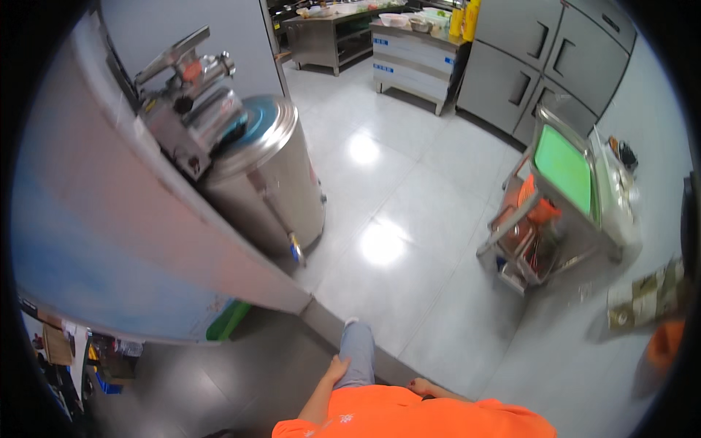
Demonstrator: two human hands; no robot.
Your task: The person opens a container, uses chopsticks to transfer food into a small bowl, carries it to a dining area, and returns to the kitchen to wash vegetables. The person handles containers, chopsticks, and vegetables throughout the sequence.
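Observation:
My left hand [339,369] hangs at my side against the leg of my jeans [358,350], with no object visible in it. On the other side, my right hand [420,385] is low beside the orange shirt [383,410], its fingers curled; whether it holds anything cannot be told. One foot is at the threshold strip [323,326] between a dark floor and a pale tiled floor [405,263]. Ahead on the left stands a large stainless steel drum [274,191] with a valve near its base, and beside it a metal meat grinder [191,104].
At the right stands a steel rack [534,213] with a green cutting board [564,169] on top. Farther off are a steel cabinet [411,68] bearing bowls and yellow bottles, a worktable [315,41] and a grey multi-door refrigerator [501,74]. A pale partition [137,219] borders the left.

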